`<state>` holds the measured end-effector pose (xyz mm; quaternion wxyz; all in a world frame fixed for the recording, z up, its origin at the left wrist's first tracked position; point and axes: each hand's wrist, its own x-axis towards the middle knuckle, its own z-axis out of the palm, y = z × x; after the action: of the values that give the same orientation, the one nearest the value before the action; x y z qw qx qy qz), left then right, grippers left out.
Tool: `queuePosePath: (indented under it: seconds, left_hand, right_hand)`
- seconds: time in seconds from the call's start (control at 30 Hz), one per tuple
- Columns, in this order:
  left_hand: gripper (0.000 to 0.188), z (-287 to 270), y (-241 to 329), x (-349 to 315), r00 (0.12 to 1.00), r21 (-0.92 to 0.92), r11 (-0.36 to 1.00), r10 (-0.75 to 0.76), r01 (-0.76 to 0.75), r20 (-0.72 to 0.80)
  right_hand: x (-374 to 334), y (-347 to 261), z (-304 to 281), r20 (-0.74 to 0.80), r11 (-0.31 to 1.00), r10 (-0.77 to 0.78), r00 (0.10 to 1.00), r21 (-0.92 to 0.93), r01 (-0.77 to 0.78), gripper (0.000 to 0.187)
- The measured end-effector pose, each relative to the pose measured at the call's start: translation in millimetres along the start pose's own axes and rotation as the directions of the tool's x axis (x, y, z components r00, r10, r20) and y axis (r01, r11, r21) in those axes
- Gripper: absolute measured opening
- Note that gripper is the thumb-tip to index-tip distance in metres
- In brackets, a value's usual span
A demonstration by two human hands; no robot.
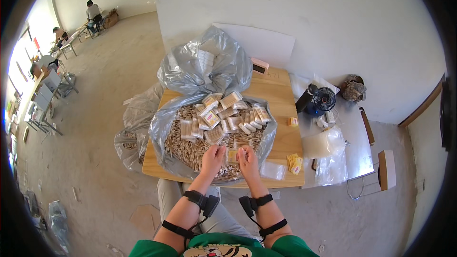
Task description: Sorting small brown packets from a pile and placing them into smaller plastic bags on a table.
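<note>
One table (282, 97); two hands (213, 160); one packet (232, 156) between

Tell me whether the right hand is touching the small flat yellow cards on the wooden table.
Apart. The head view shows bare wooden tabletop between the right hand and the flat yellow cards.

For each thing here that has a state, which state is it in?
Left hand: closed on small pack
Right hand: closed on same pack
Small pack: held
Front grey bag: open, filled with sticks
Other packs: heaped on sticks
Yellow cards: loosely piled
Fan: upright; spinning unclear
</note>
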<state>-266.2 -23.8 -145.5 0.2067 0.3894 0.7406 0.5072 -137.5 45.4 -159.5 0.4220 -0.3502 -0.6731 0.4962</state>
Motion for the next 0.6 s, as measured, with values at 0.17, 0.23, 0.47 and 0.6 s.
queuePosePath:
  seconds: [0.17, 0.23, 0.47, 0.6]
  left_hand:
    - [0.021, 13, -3, 0, 0.999, 0.087, 0.996, 0.041, -0.038, -0.026]
    - [0.019, 17, -10, -1, 0.996, 0.099, 0.991, 0.089, -0.087, -0.019]
    - [0.02, -1, -21, 8, 0.991, 0.063, 0.998, 0.014, -0.006, -0.132]
    - [0.023, 0, -37, 13, 0.982, 0.104, 0.994, 0.04, -0.021, -0.182]
  right_hand:
    - [1, 25, 5, -0.144, 0.994, 0.11, 0.983, 0.001, -0.111, 0.024]
    - [0, 20, 11, -0.171, 0.989, 0.091, 0.981, -0.103, -0.109, 0.027]
    - [16, 20, -9, -0.171, 0.922, 0.012, 0.985, -0.379, -0.077, 0.032]
    - [22, 23, -6, -0.165, 0.927, -0.061, 0.984, -0.376, -0.006, 0.031]
